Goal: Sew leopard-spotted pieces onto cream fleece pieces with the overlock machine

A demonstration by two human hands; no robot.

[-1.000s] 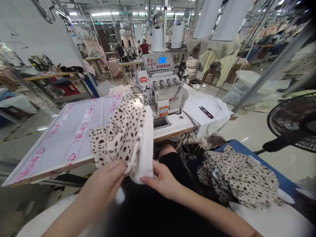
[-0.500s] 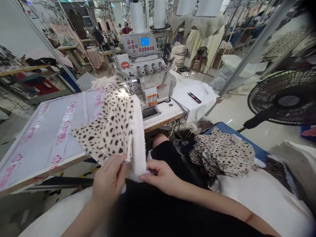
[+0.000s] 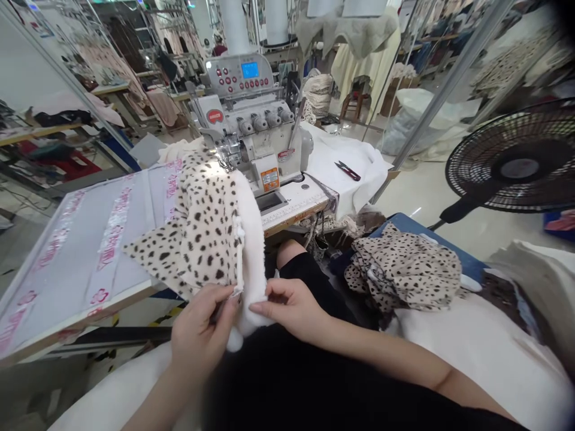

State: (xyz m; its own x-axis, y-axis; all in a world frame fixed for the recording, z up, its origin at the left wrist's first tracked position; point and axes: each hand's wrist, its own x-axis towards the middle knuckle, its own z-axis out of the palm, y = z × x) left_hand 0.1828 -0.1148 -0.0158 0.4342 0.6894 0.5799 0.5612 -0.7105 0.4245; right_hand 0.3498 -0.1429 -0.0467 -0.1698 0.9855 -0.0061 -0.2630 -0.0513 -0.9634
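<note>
A leopard-spotted cream fleece piece [image 3: 202, 233] with a plain white fleece lining runs from the sewing machine [image 3: 251, 131] down over the table's front edge to my lap. My left hand [image 3: 200, 335] pinches the near end of its seam, fingers closed on the spotted side. My right hand [image 3: 291, 308] grips the white lining edge just to the right of it. The two hands are almost touching at the fabric's lower corner.
A grey table [image 3: 81, 239] with pink tape strips stretches left. Thread snips [image 3: 347, 170] lie on white cloth right of the machine. A pile of spotted pieces [image 3: 404, 269] rests on a blue surface at my right. A black fan [image 3: 516, 161] stands far right.
The view has swung right and down, shifting machine and table to the left. My hands stay on the fabric's lower end, now closer together and pinching the seam.
</note>
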